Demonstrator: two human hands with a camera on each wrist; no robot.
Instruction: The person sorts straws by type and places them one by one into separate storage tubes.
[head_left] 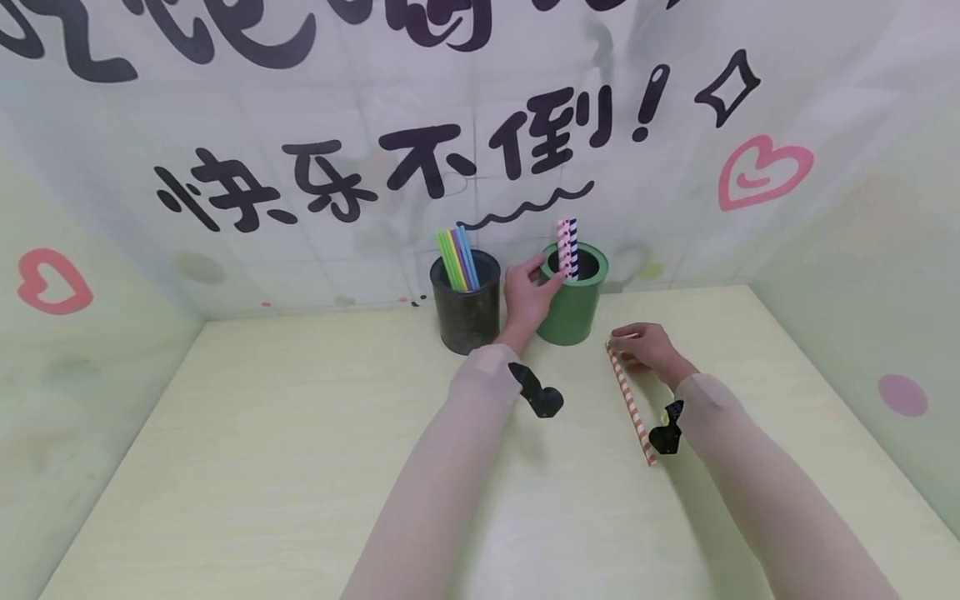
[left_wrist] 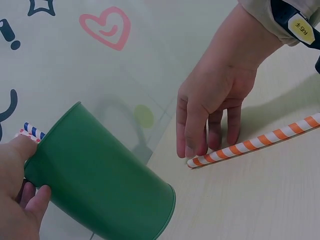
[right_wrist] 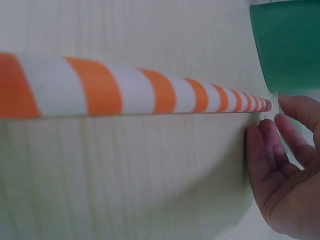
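My left hand [head_left: 528, 298] grips the rim of a green cylindrical holder [head_left: 572, 312]. In the left wrist view, the fingers [left_wrist: 37, 204] lie against its outer wall near the mouth. A pink dotted straw and a navy-striped paper straw [head_left: 573, 250] stand in the holder, beside those fingers. An orange-and-white striped paper straw [head_left: 632, 404] lies on the table to the right. My right hand [head_left: 647, 346] is at its far end, thumb and fingers parted, fingertips right by the tip. The right wrist view has this straw [right_wrist: 160, 92] running toward the right hand [right_wrist: 285, 175].
A black cylindrical holder [head_left: 467, 321] with several green, yellow, purple and blue straws [head_left: 457, 260] stands left of the green one. The pale wooden table [head_left: 300, 450] ends at a printed back wall [head_left: 337, 275], with a side wall [head_left: 862, 333] on the right.
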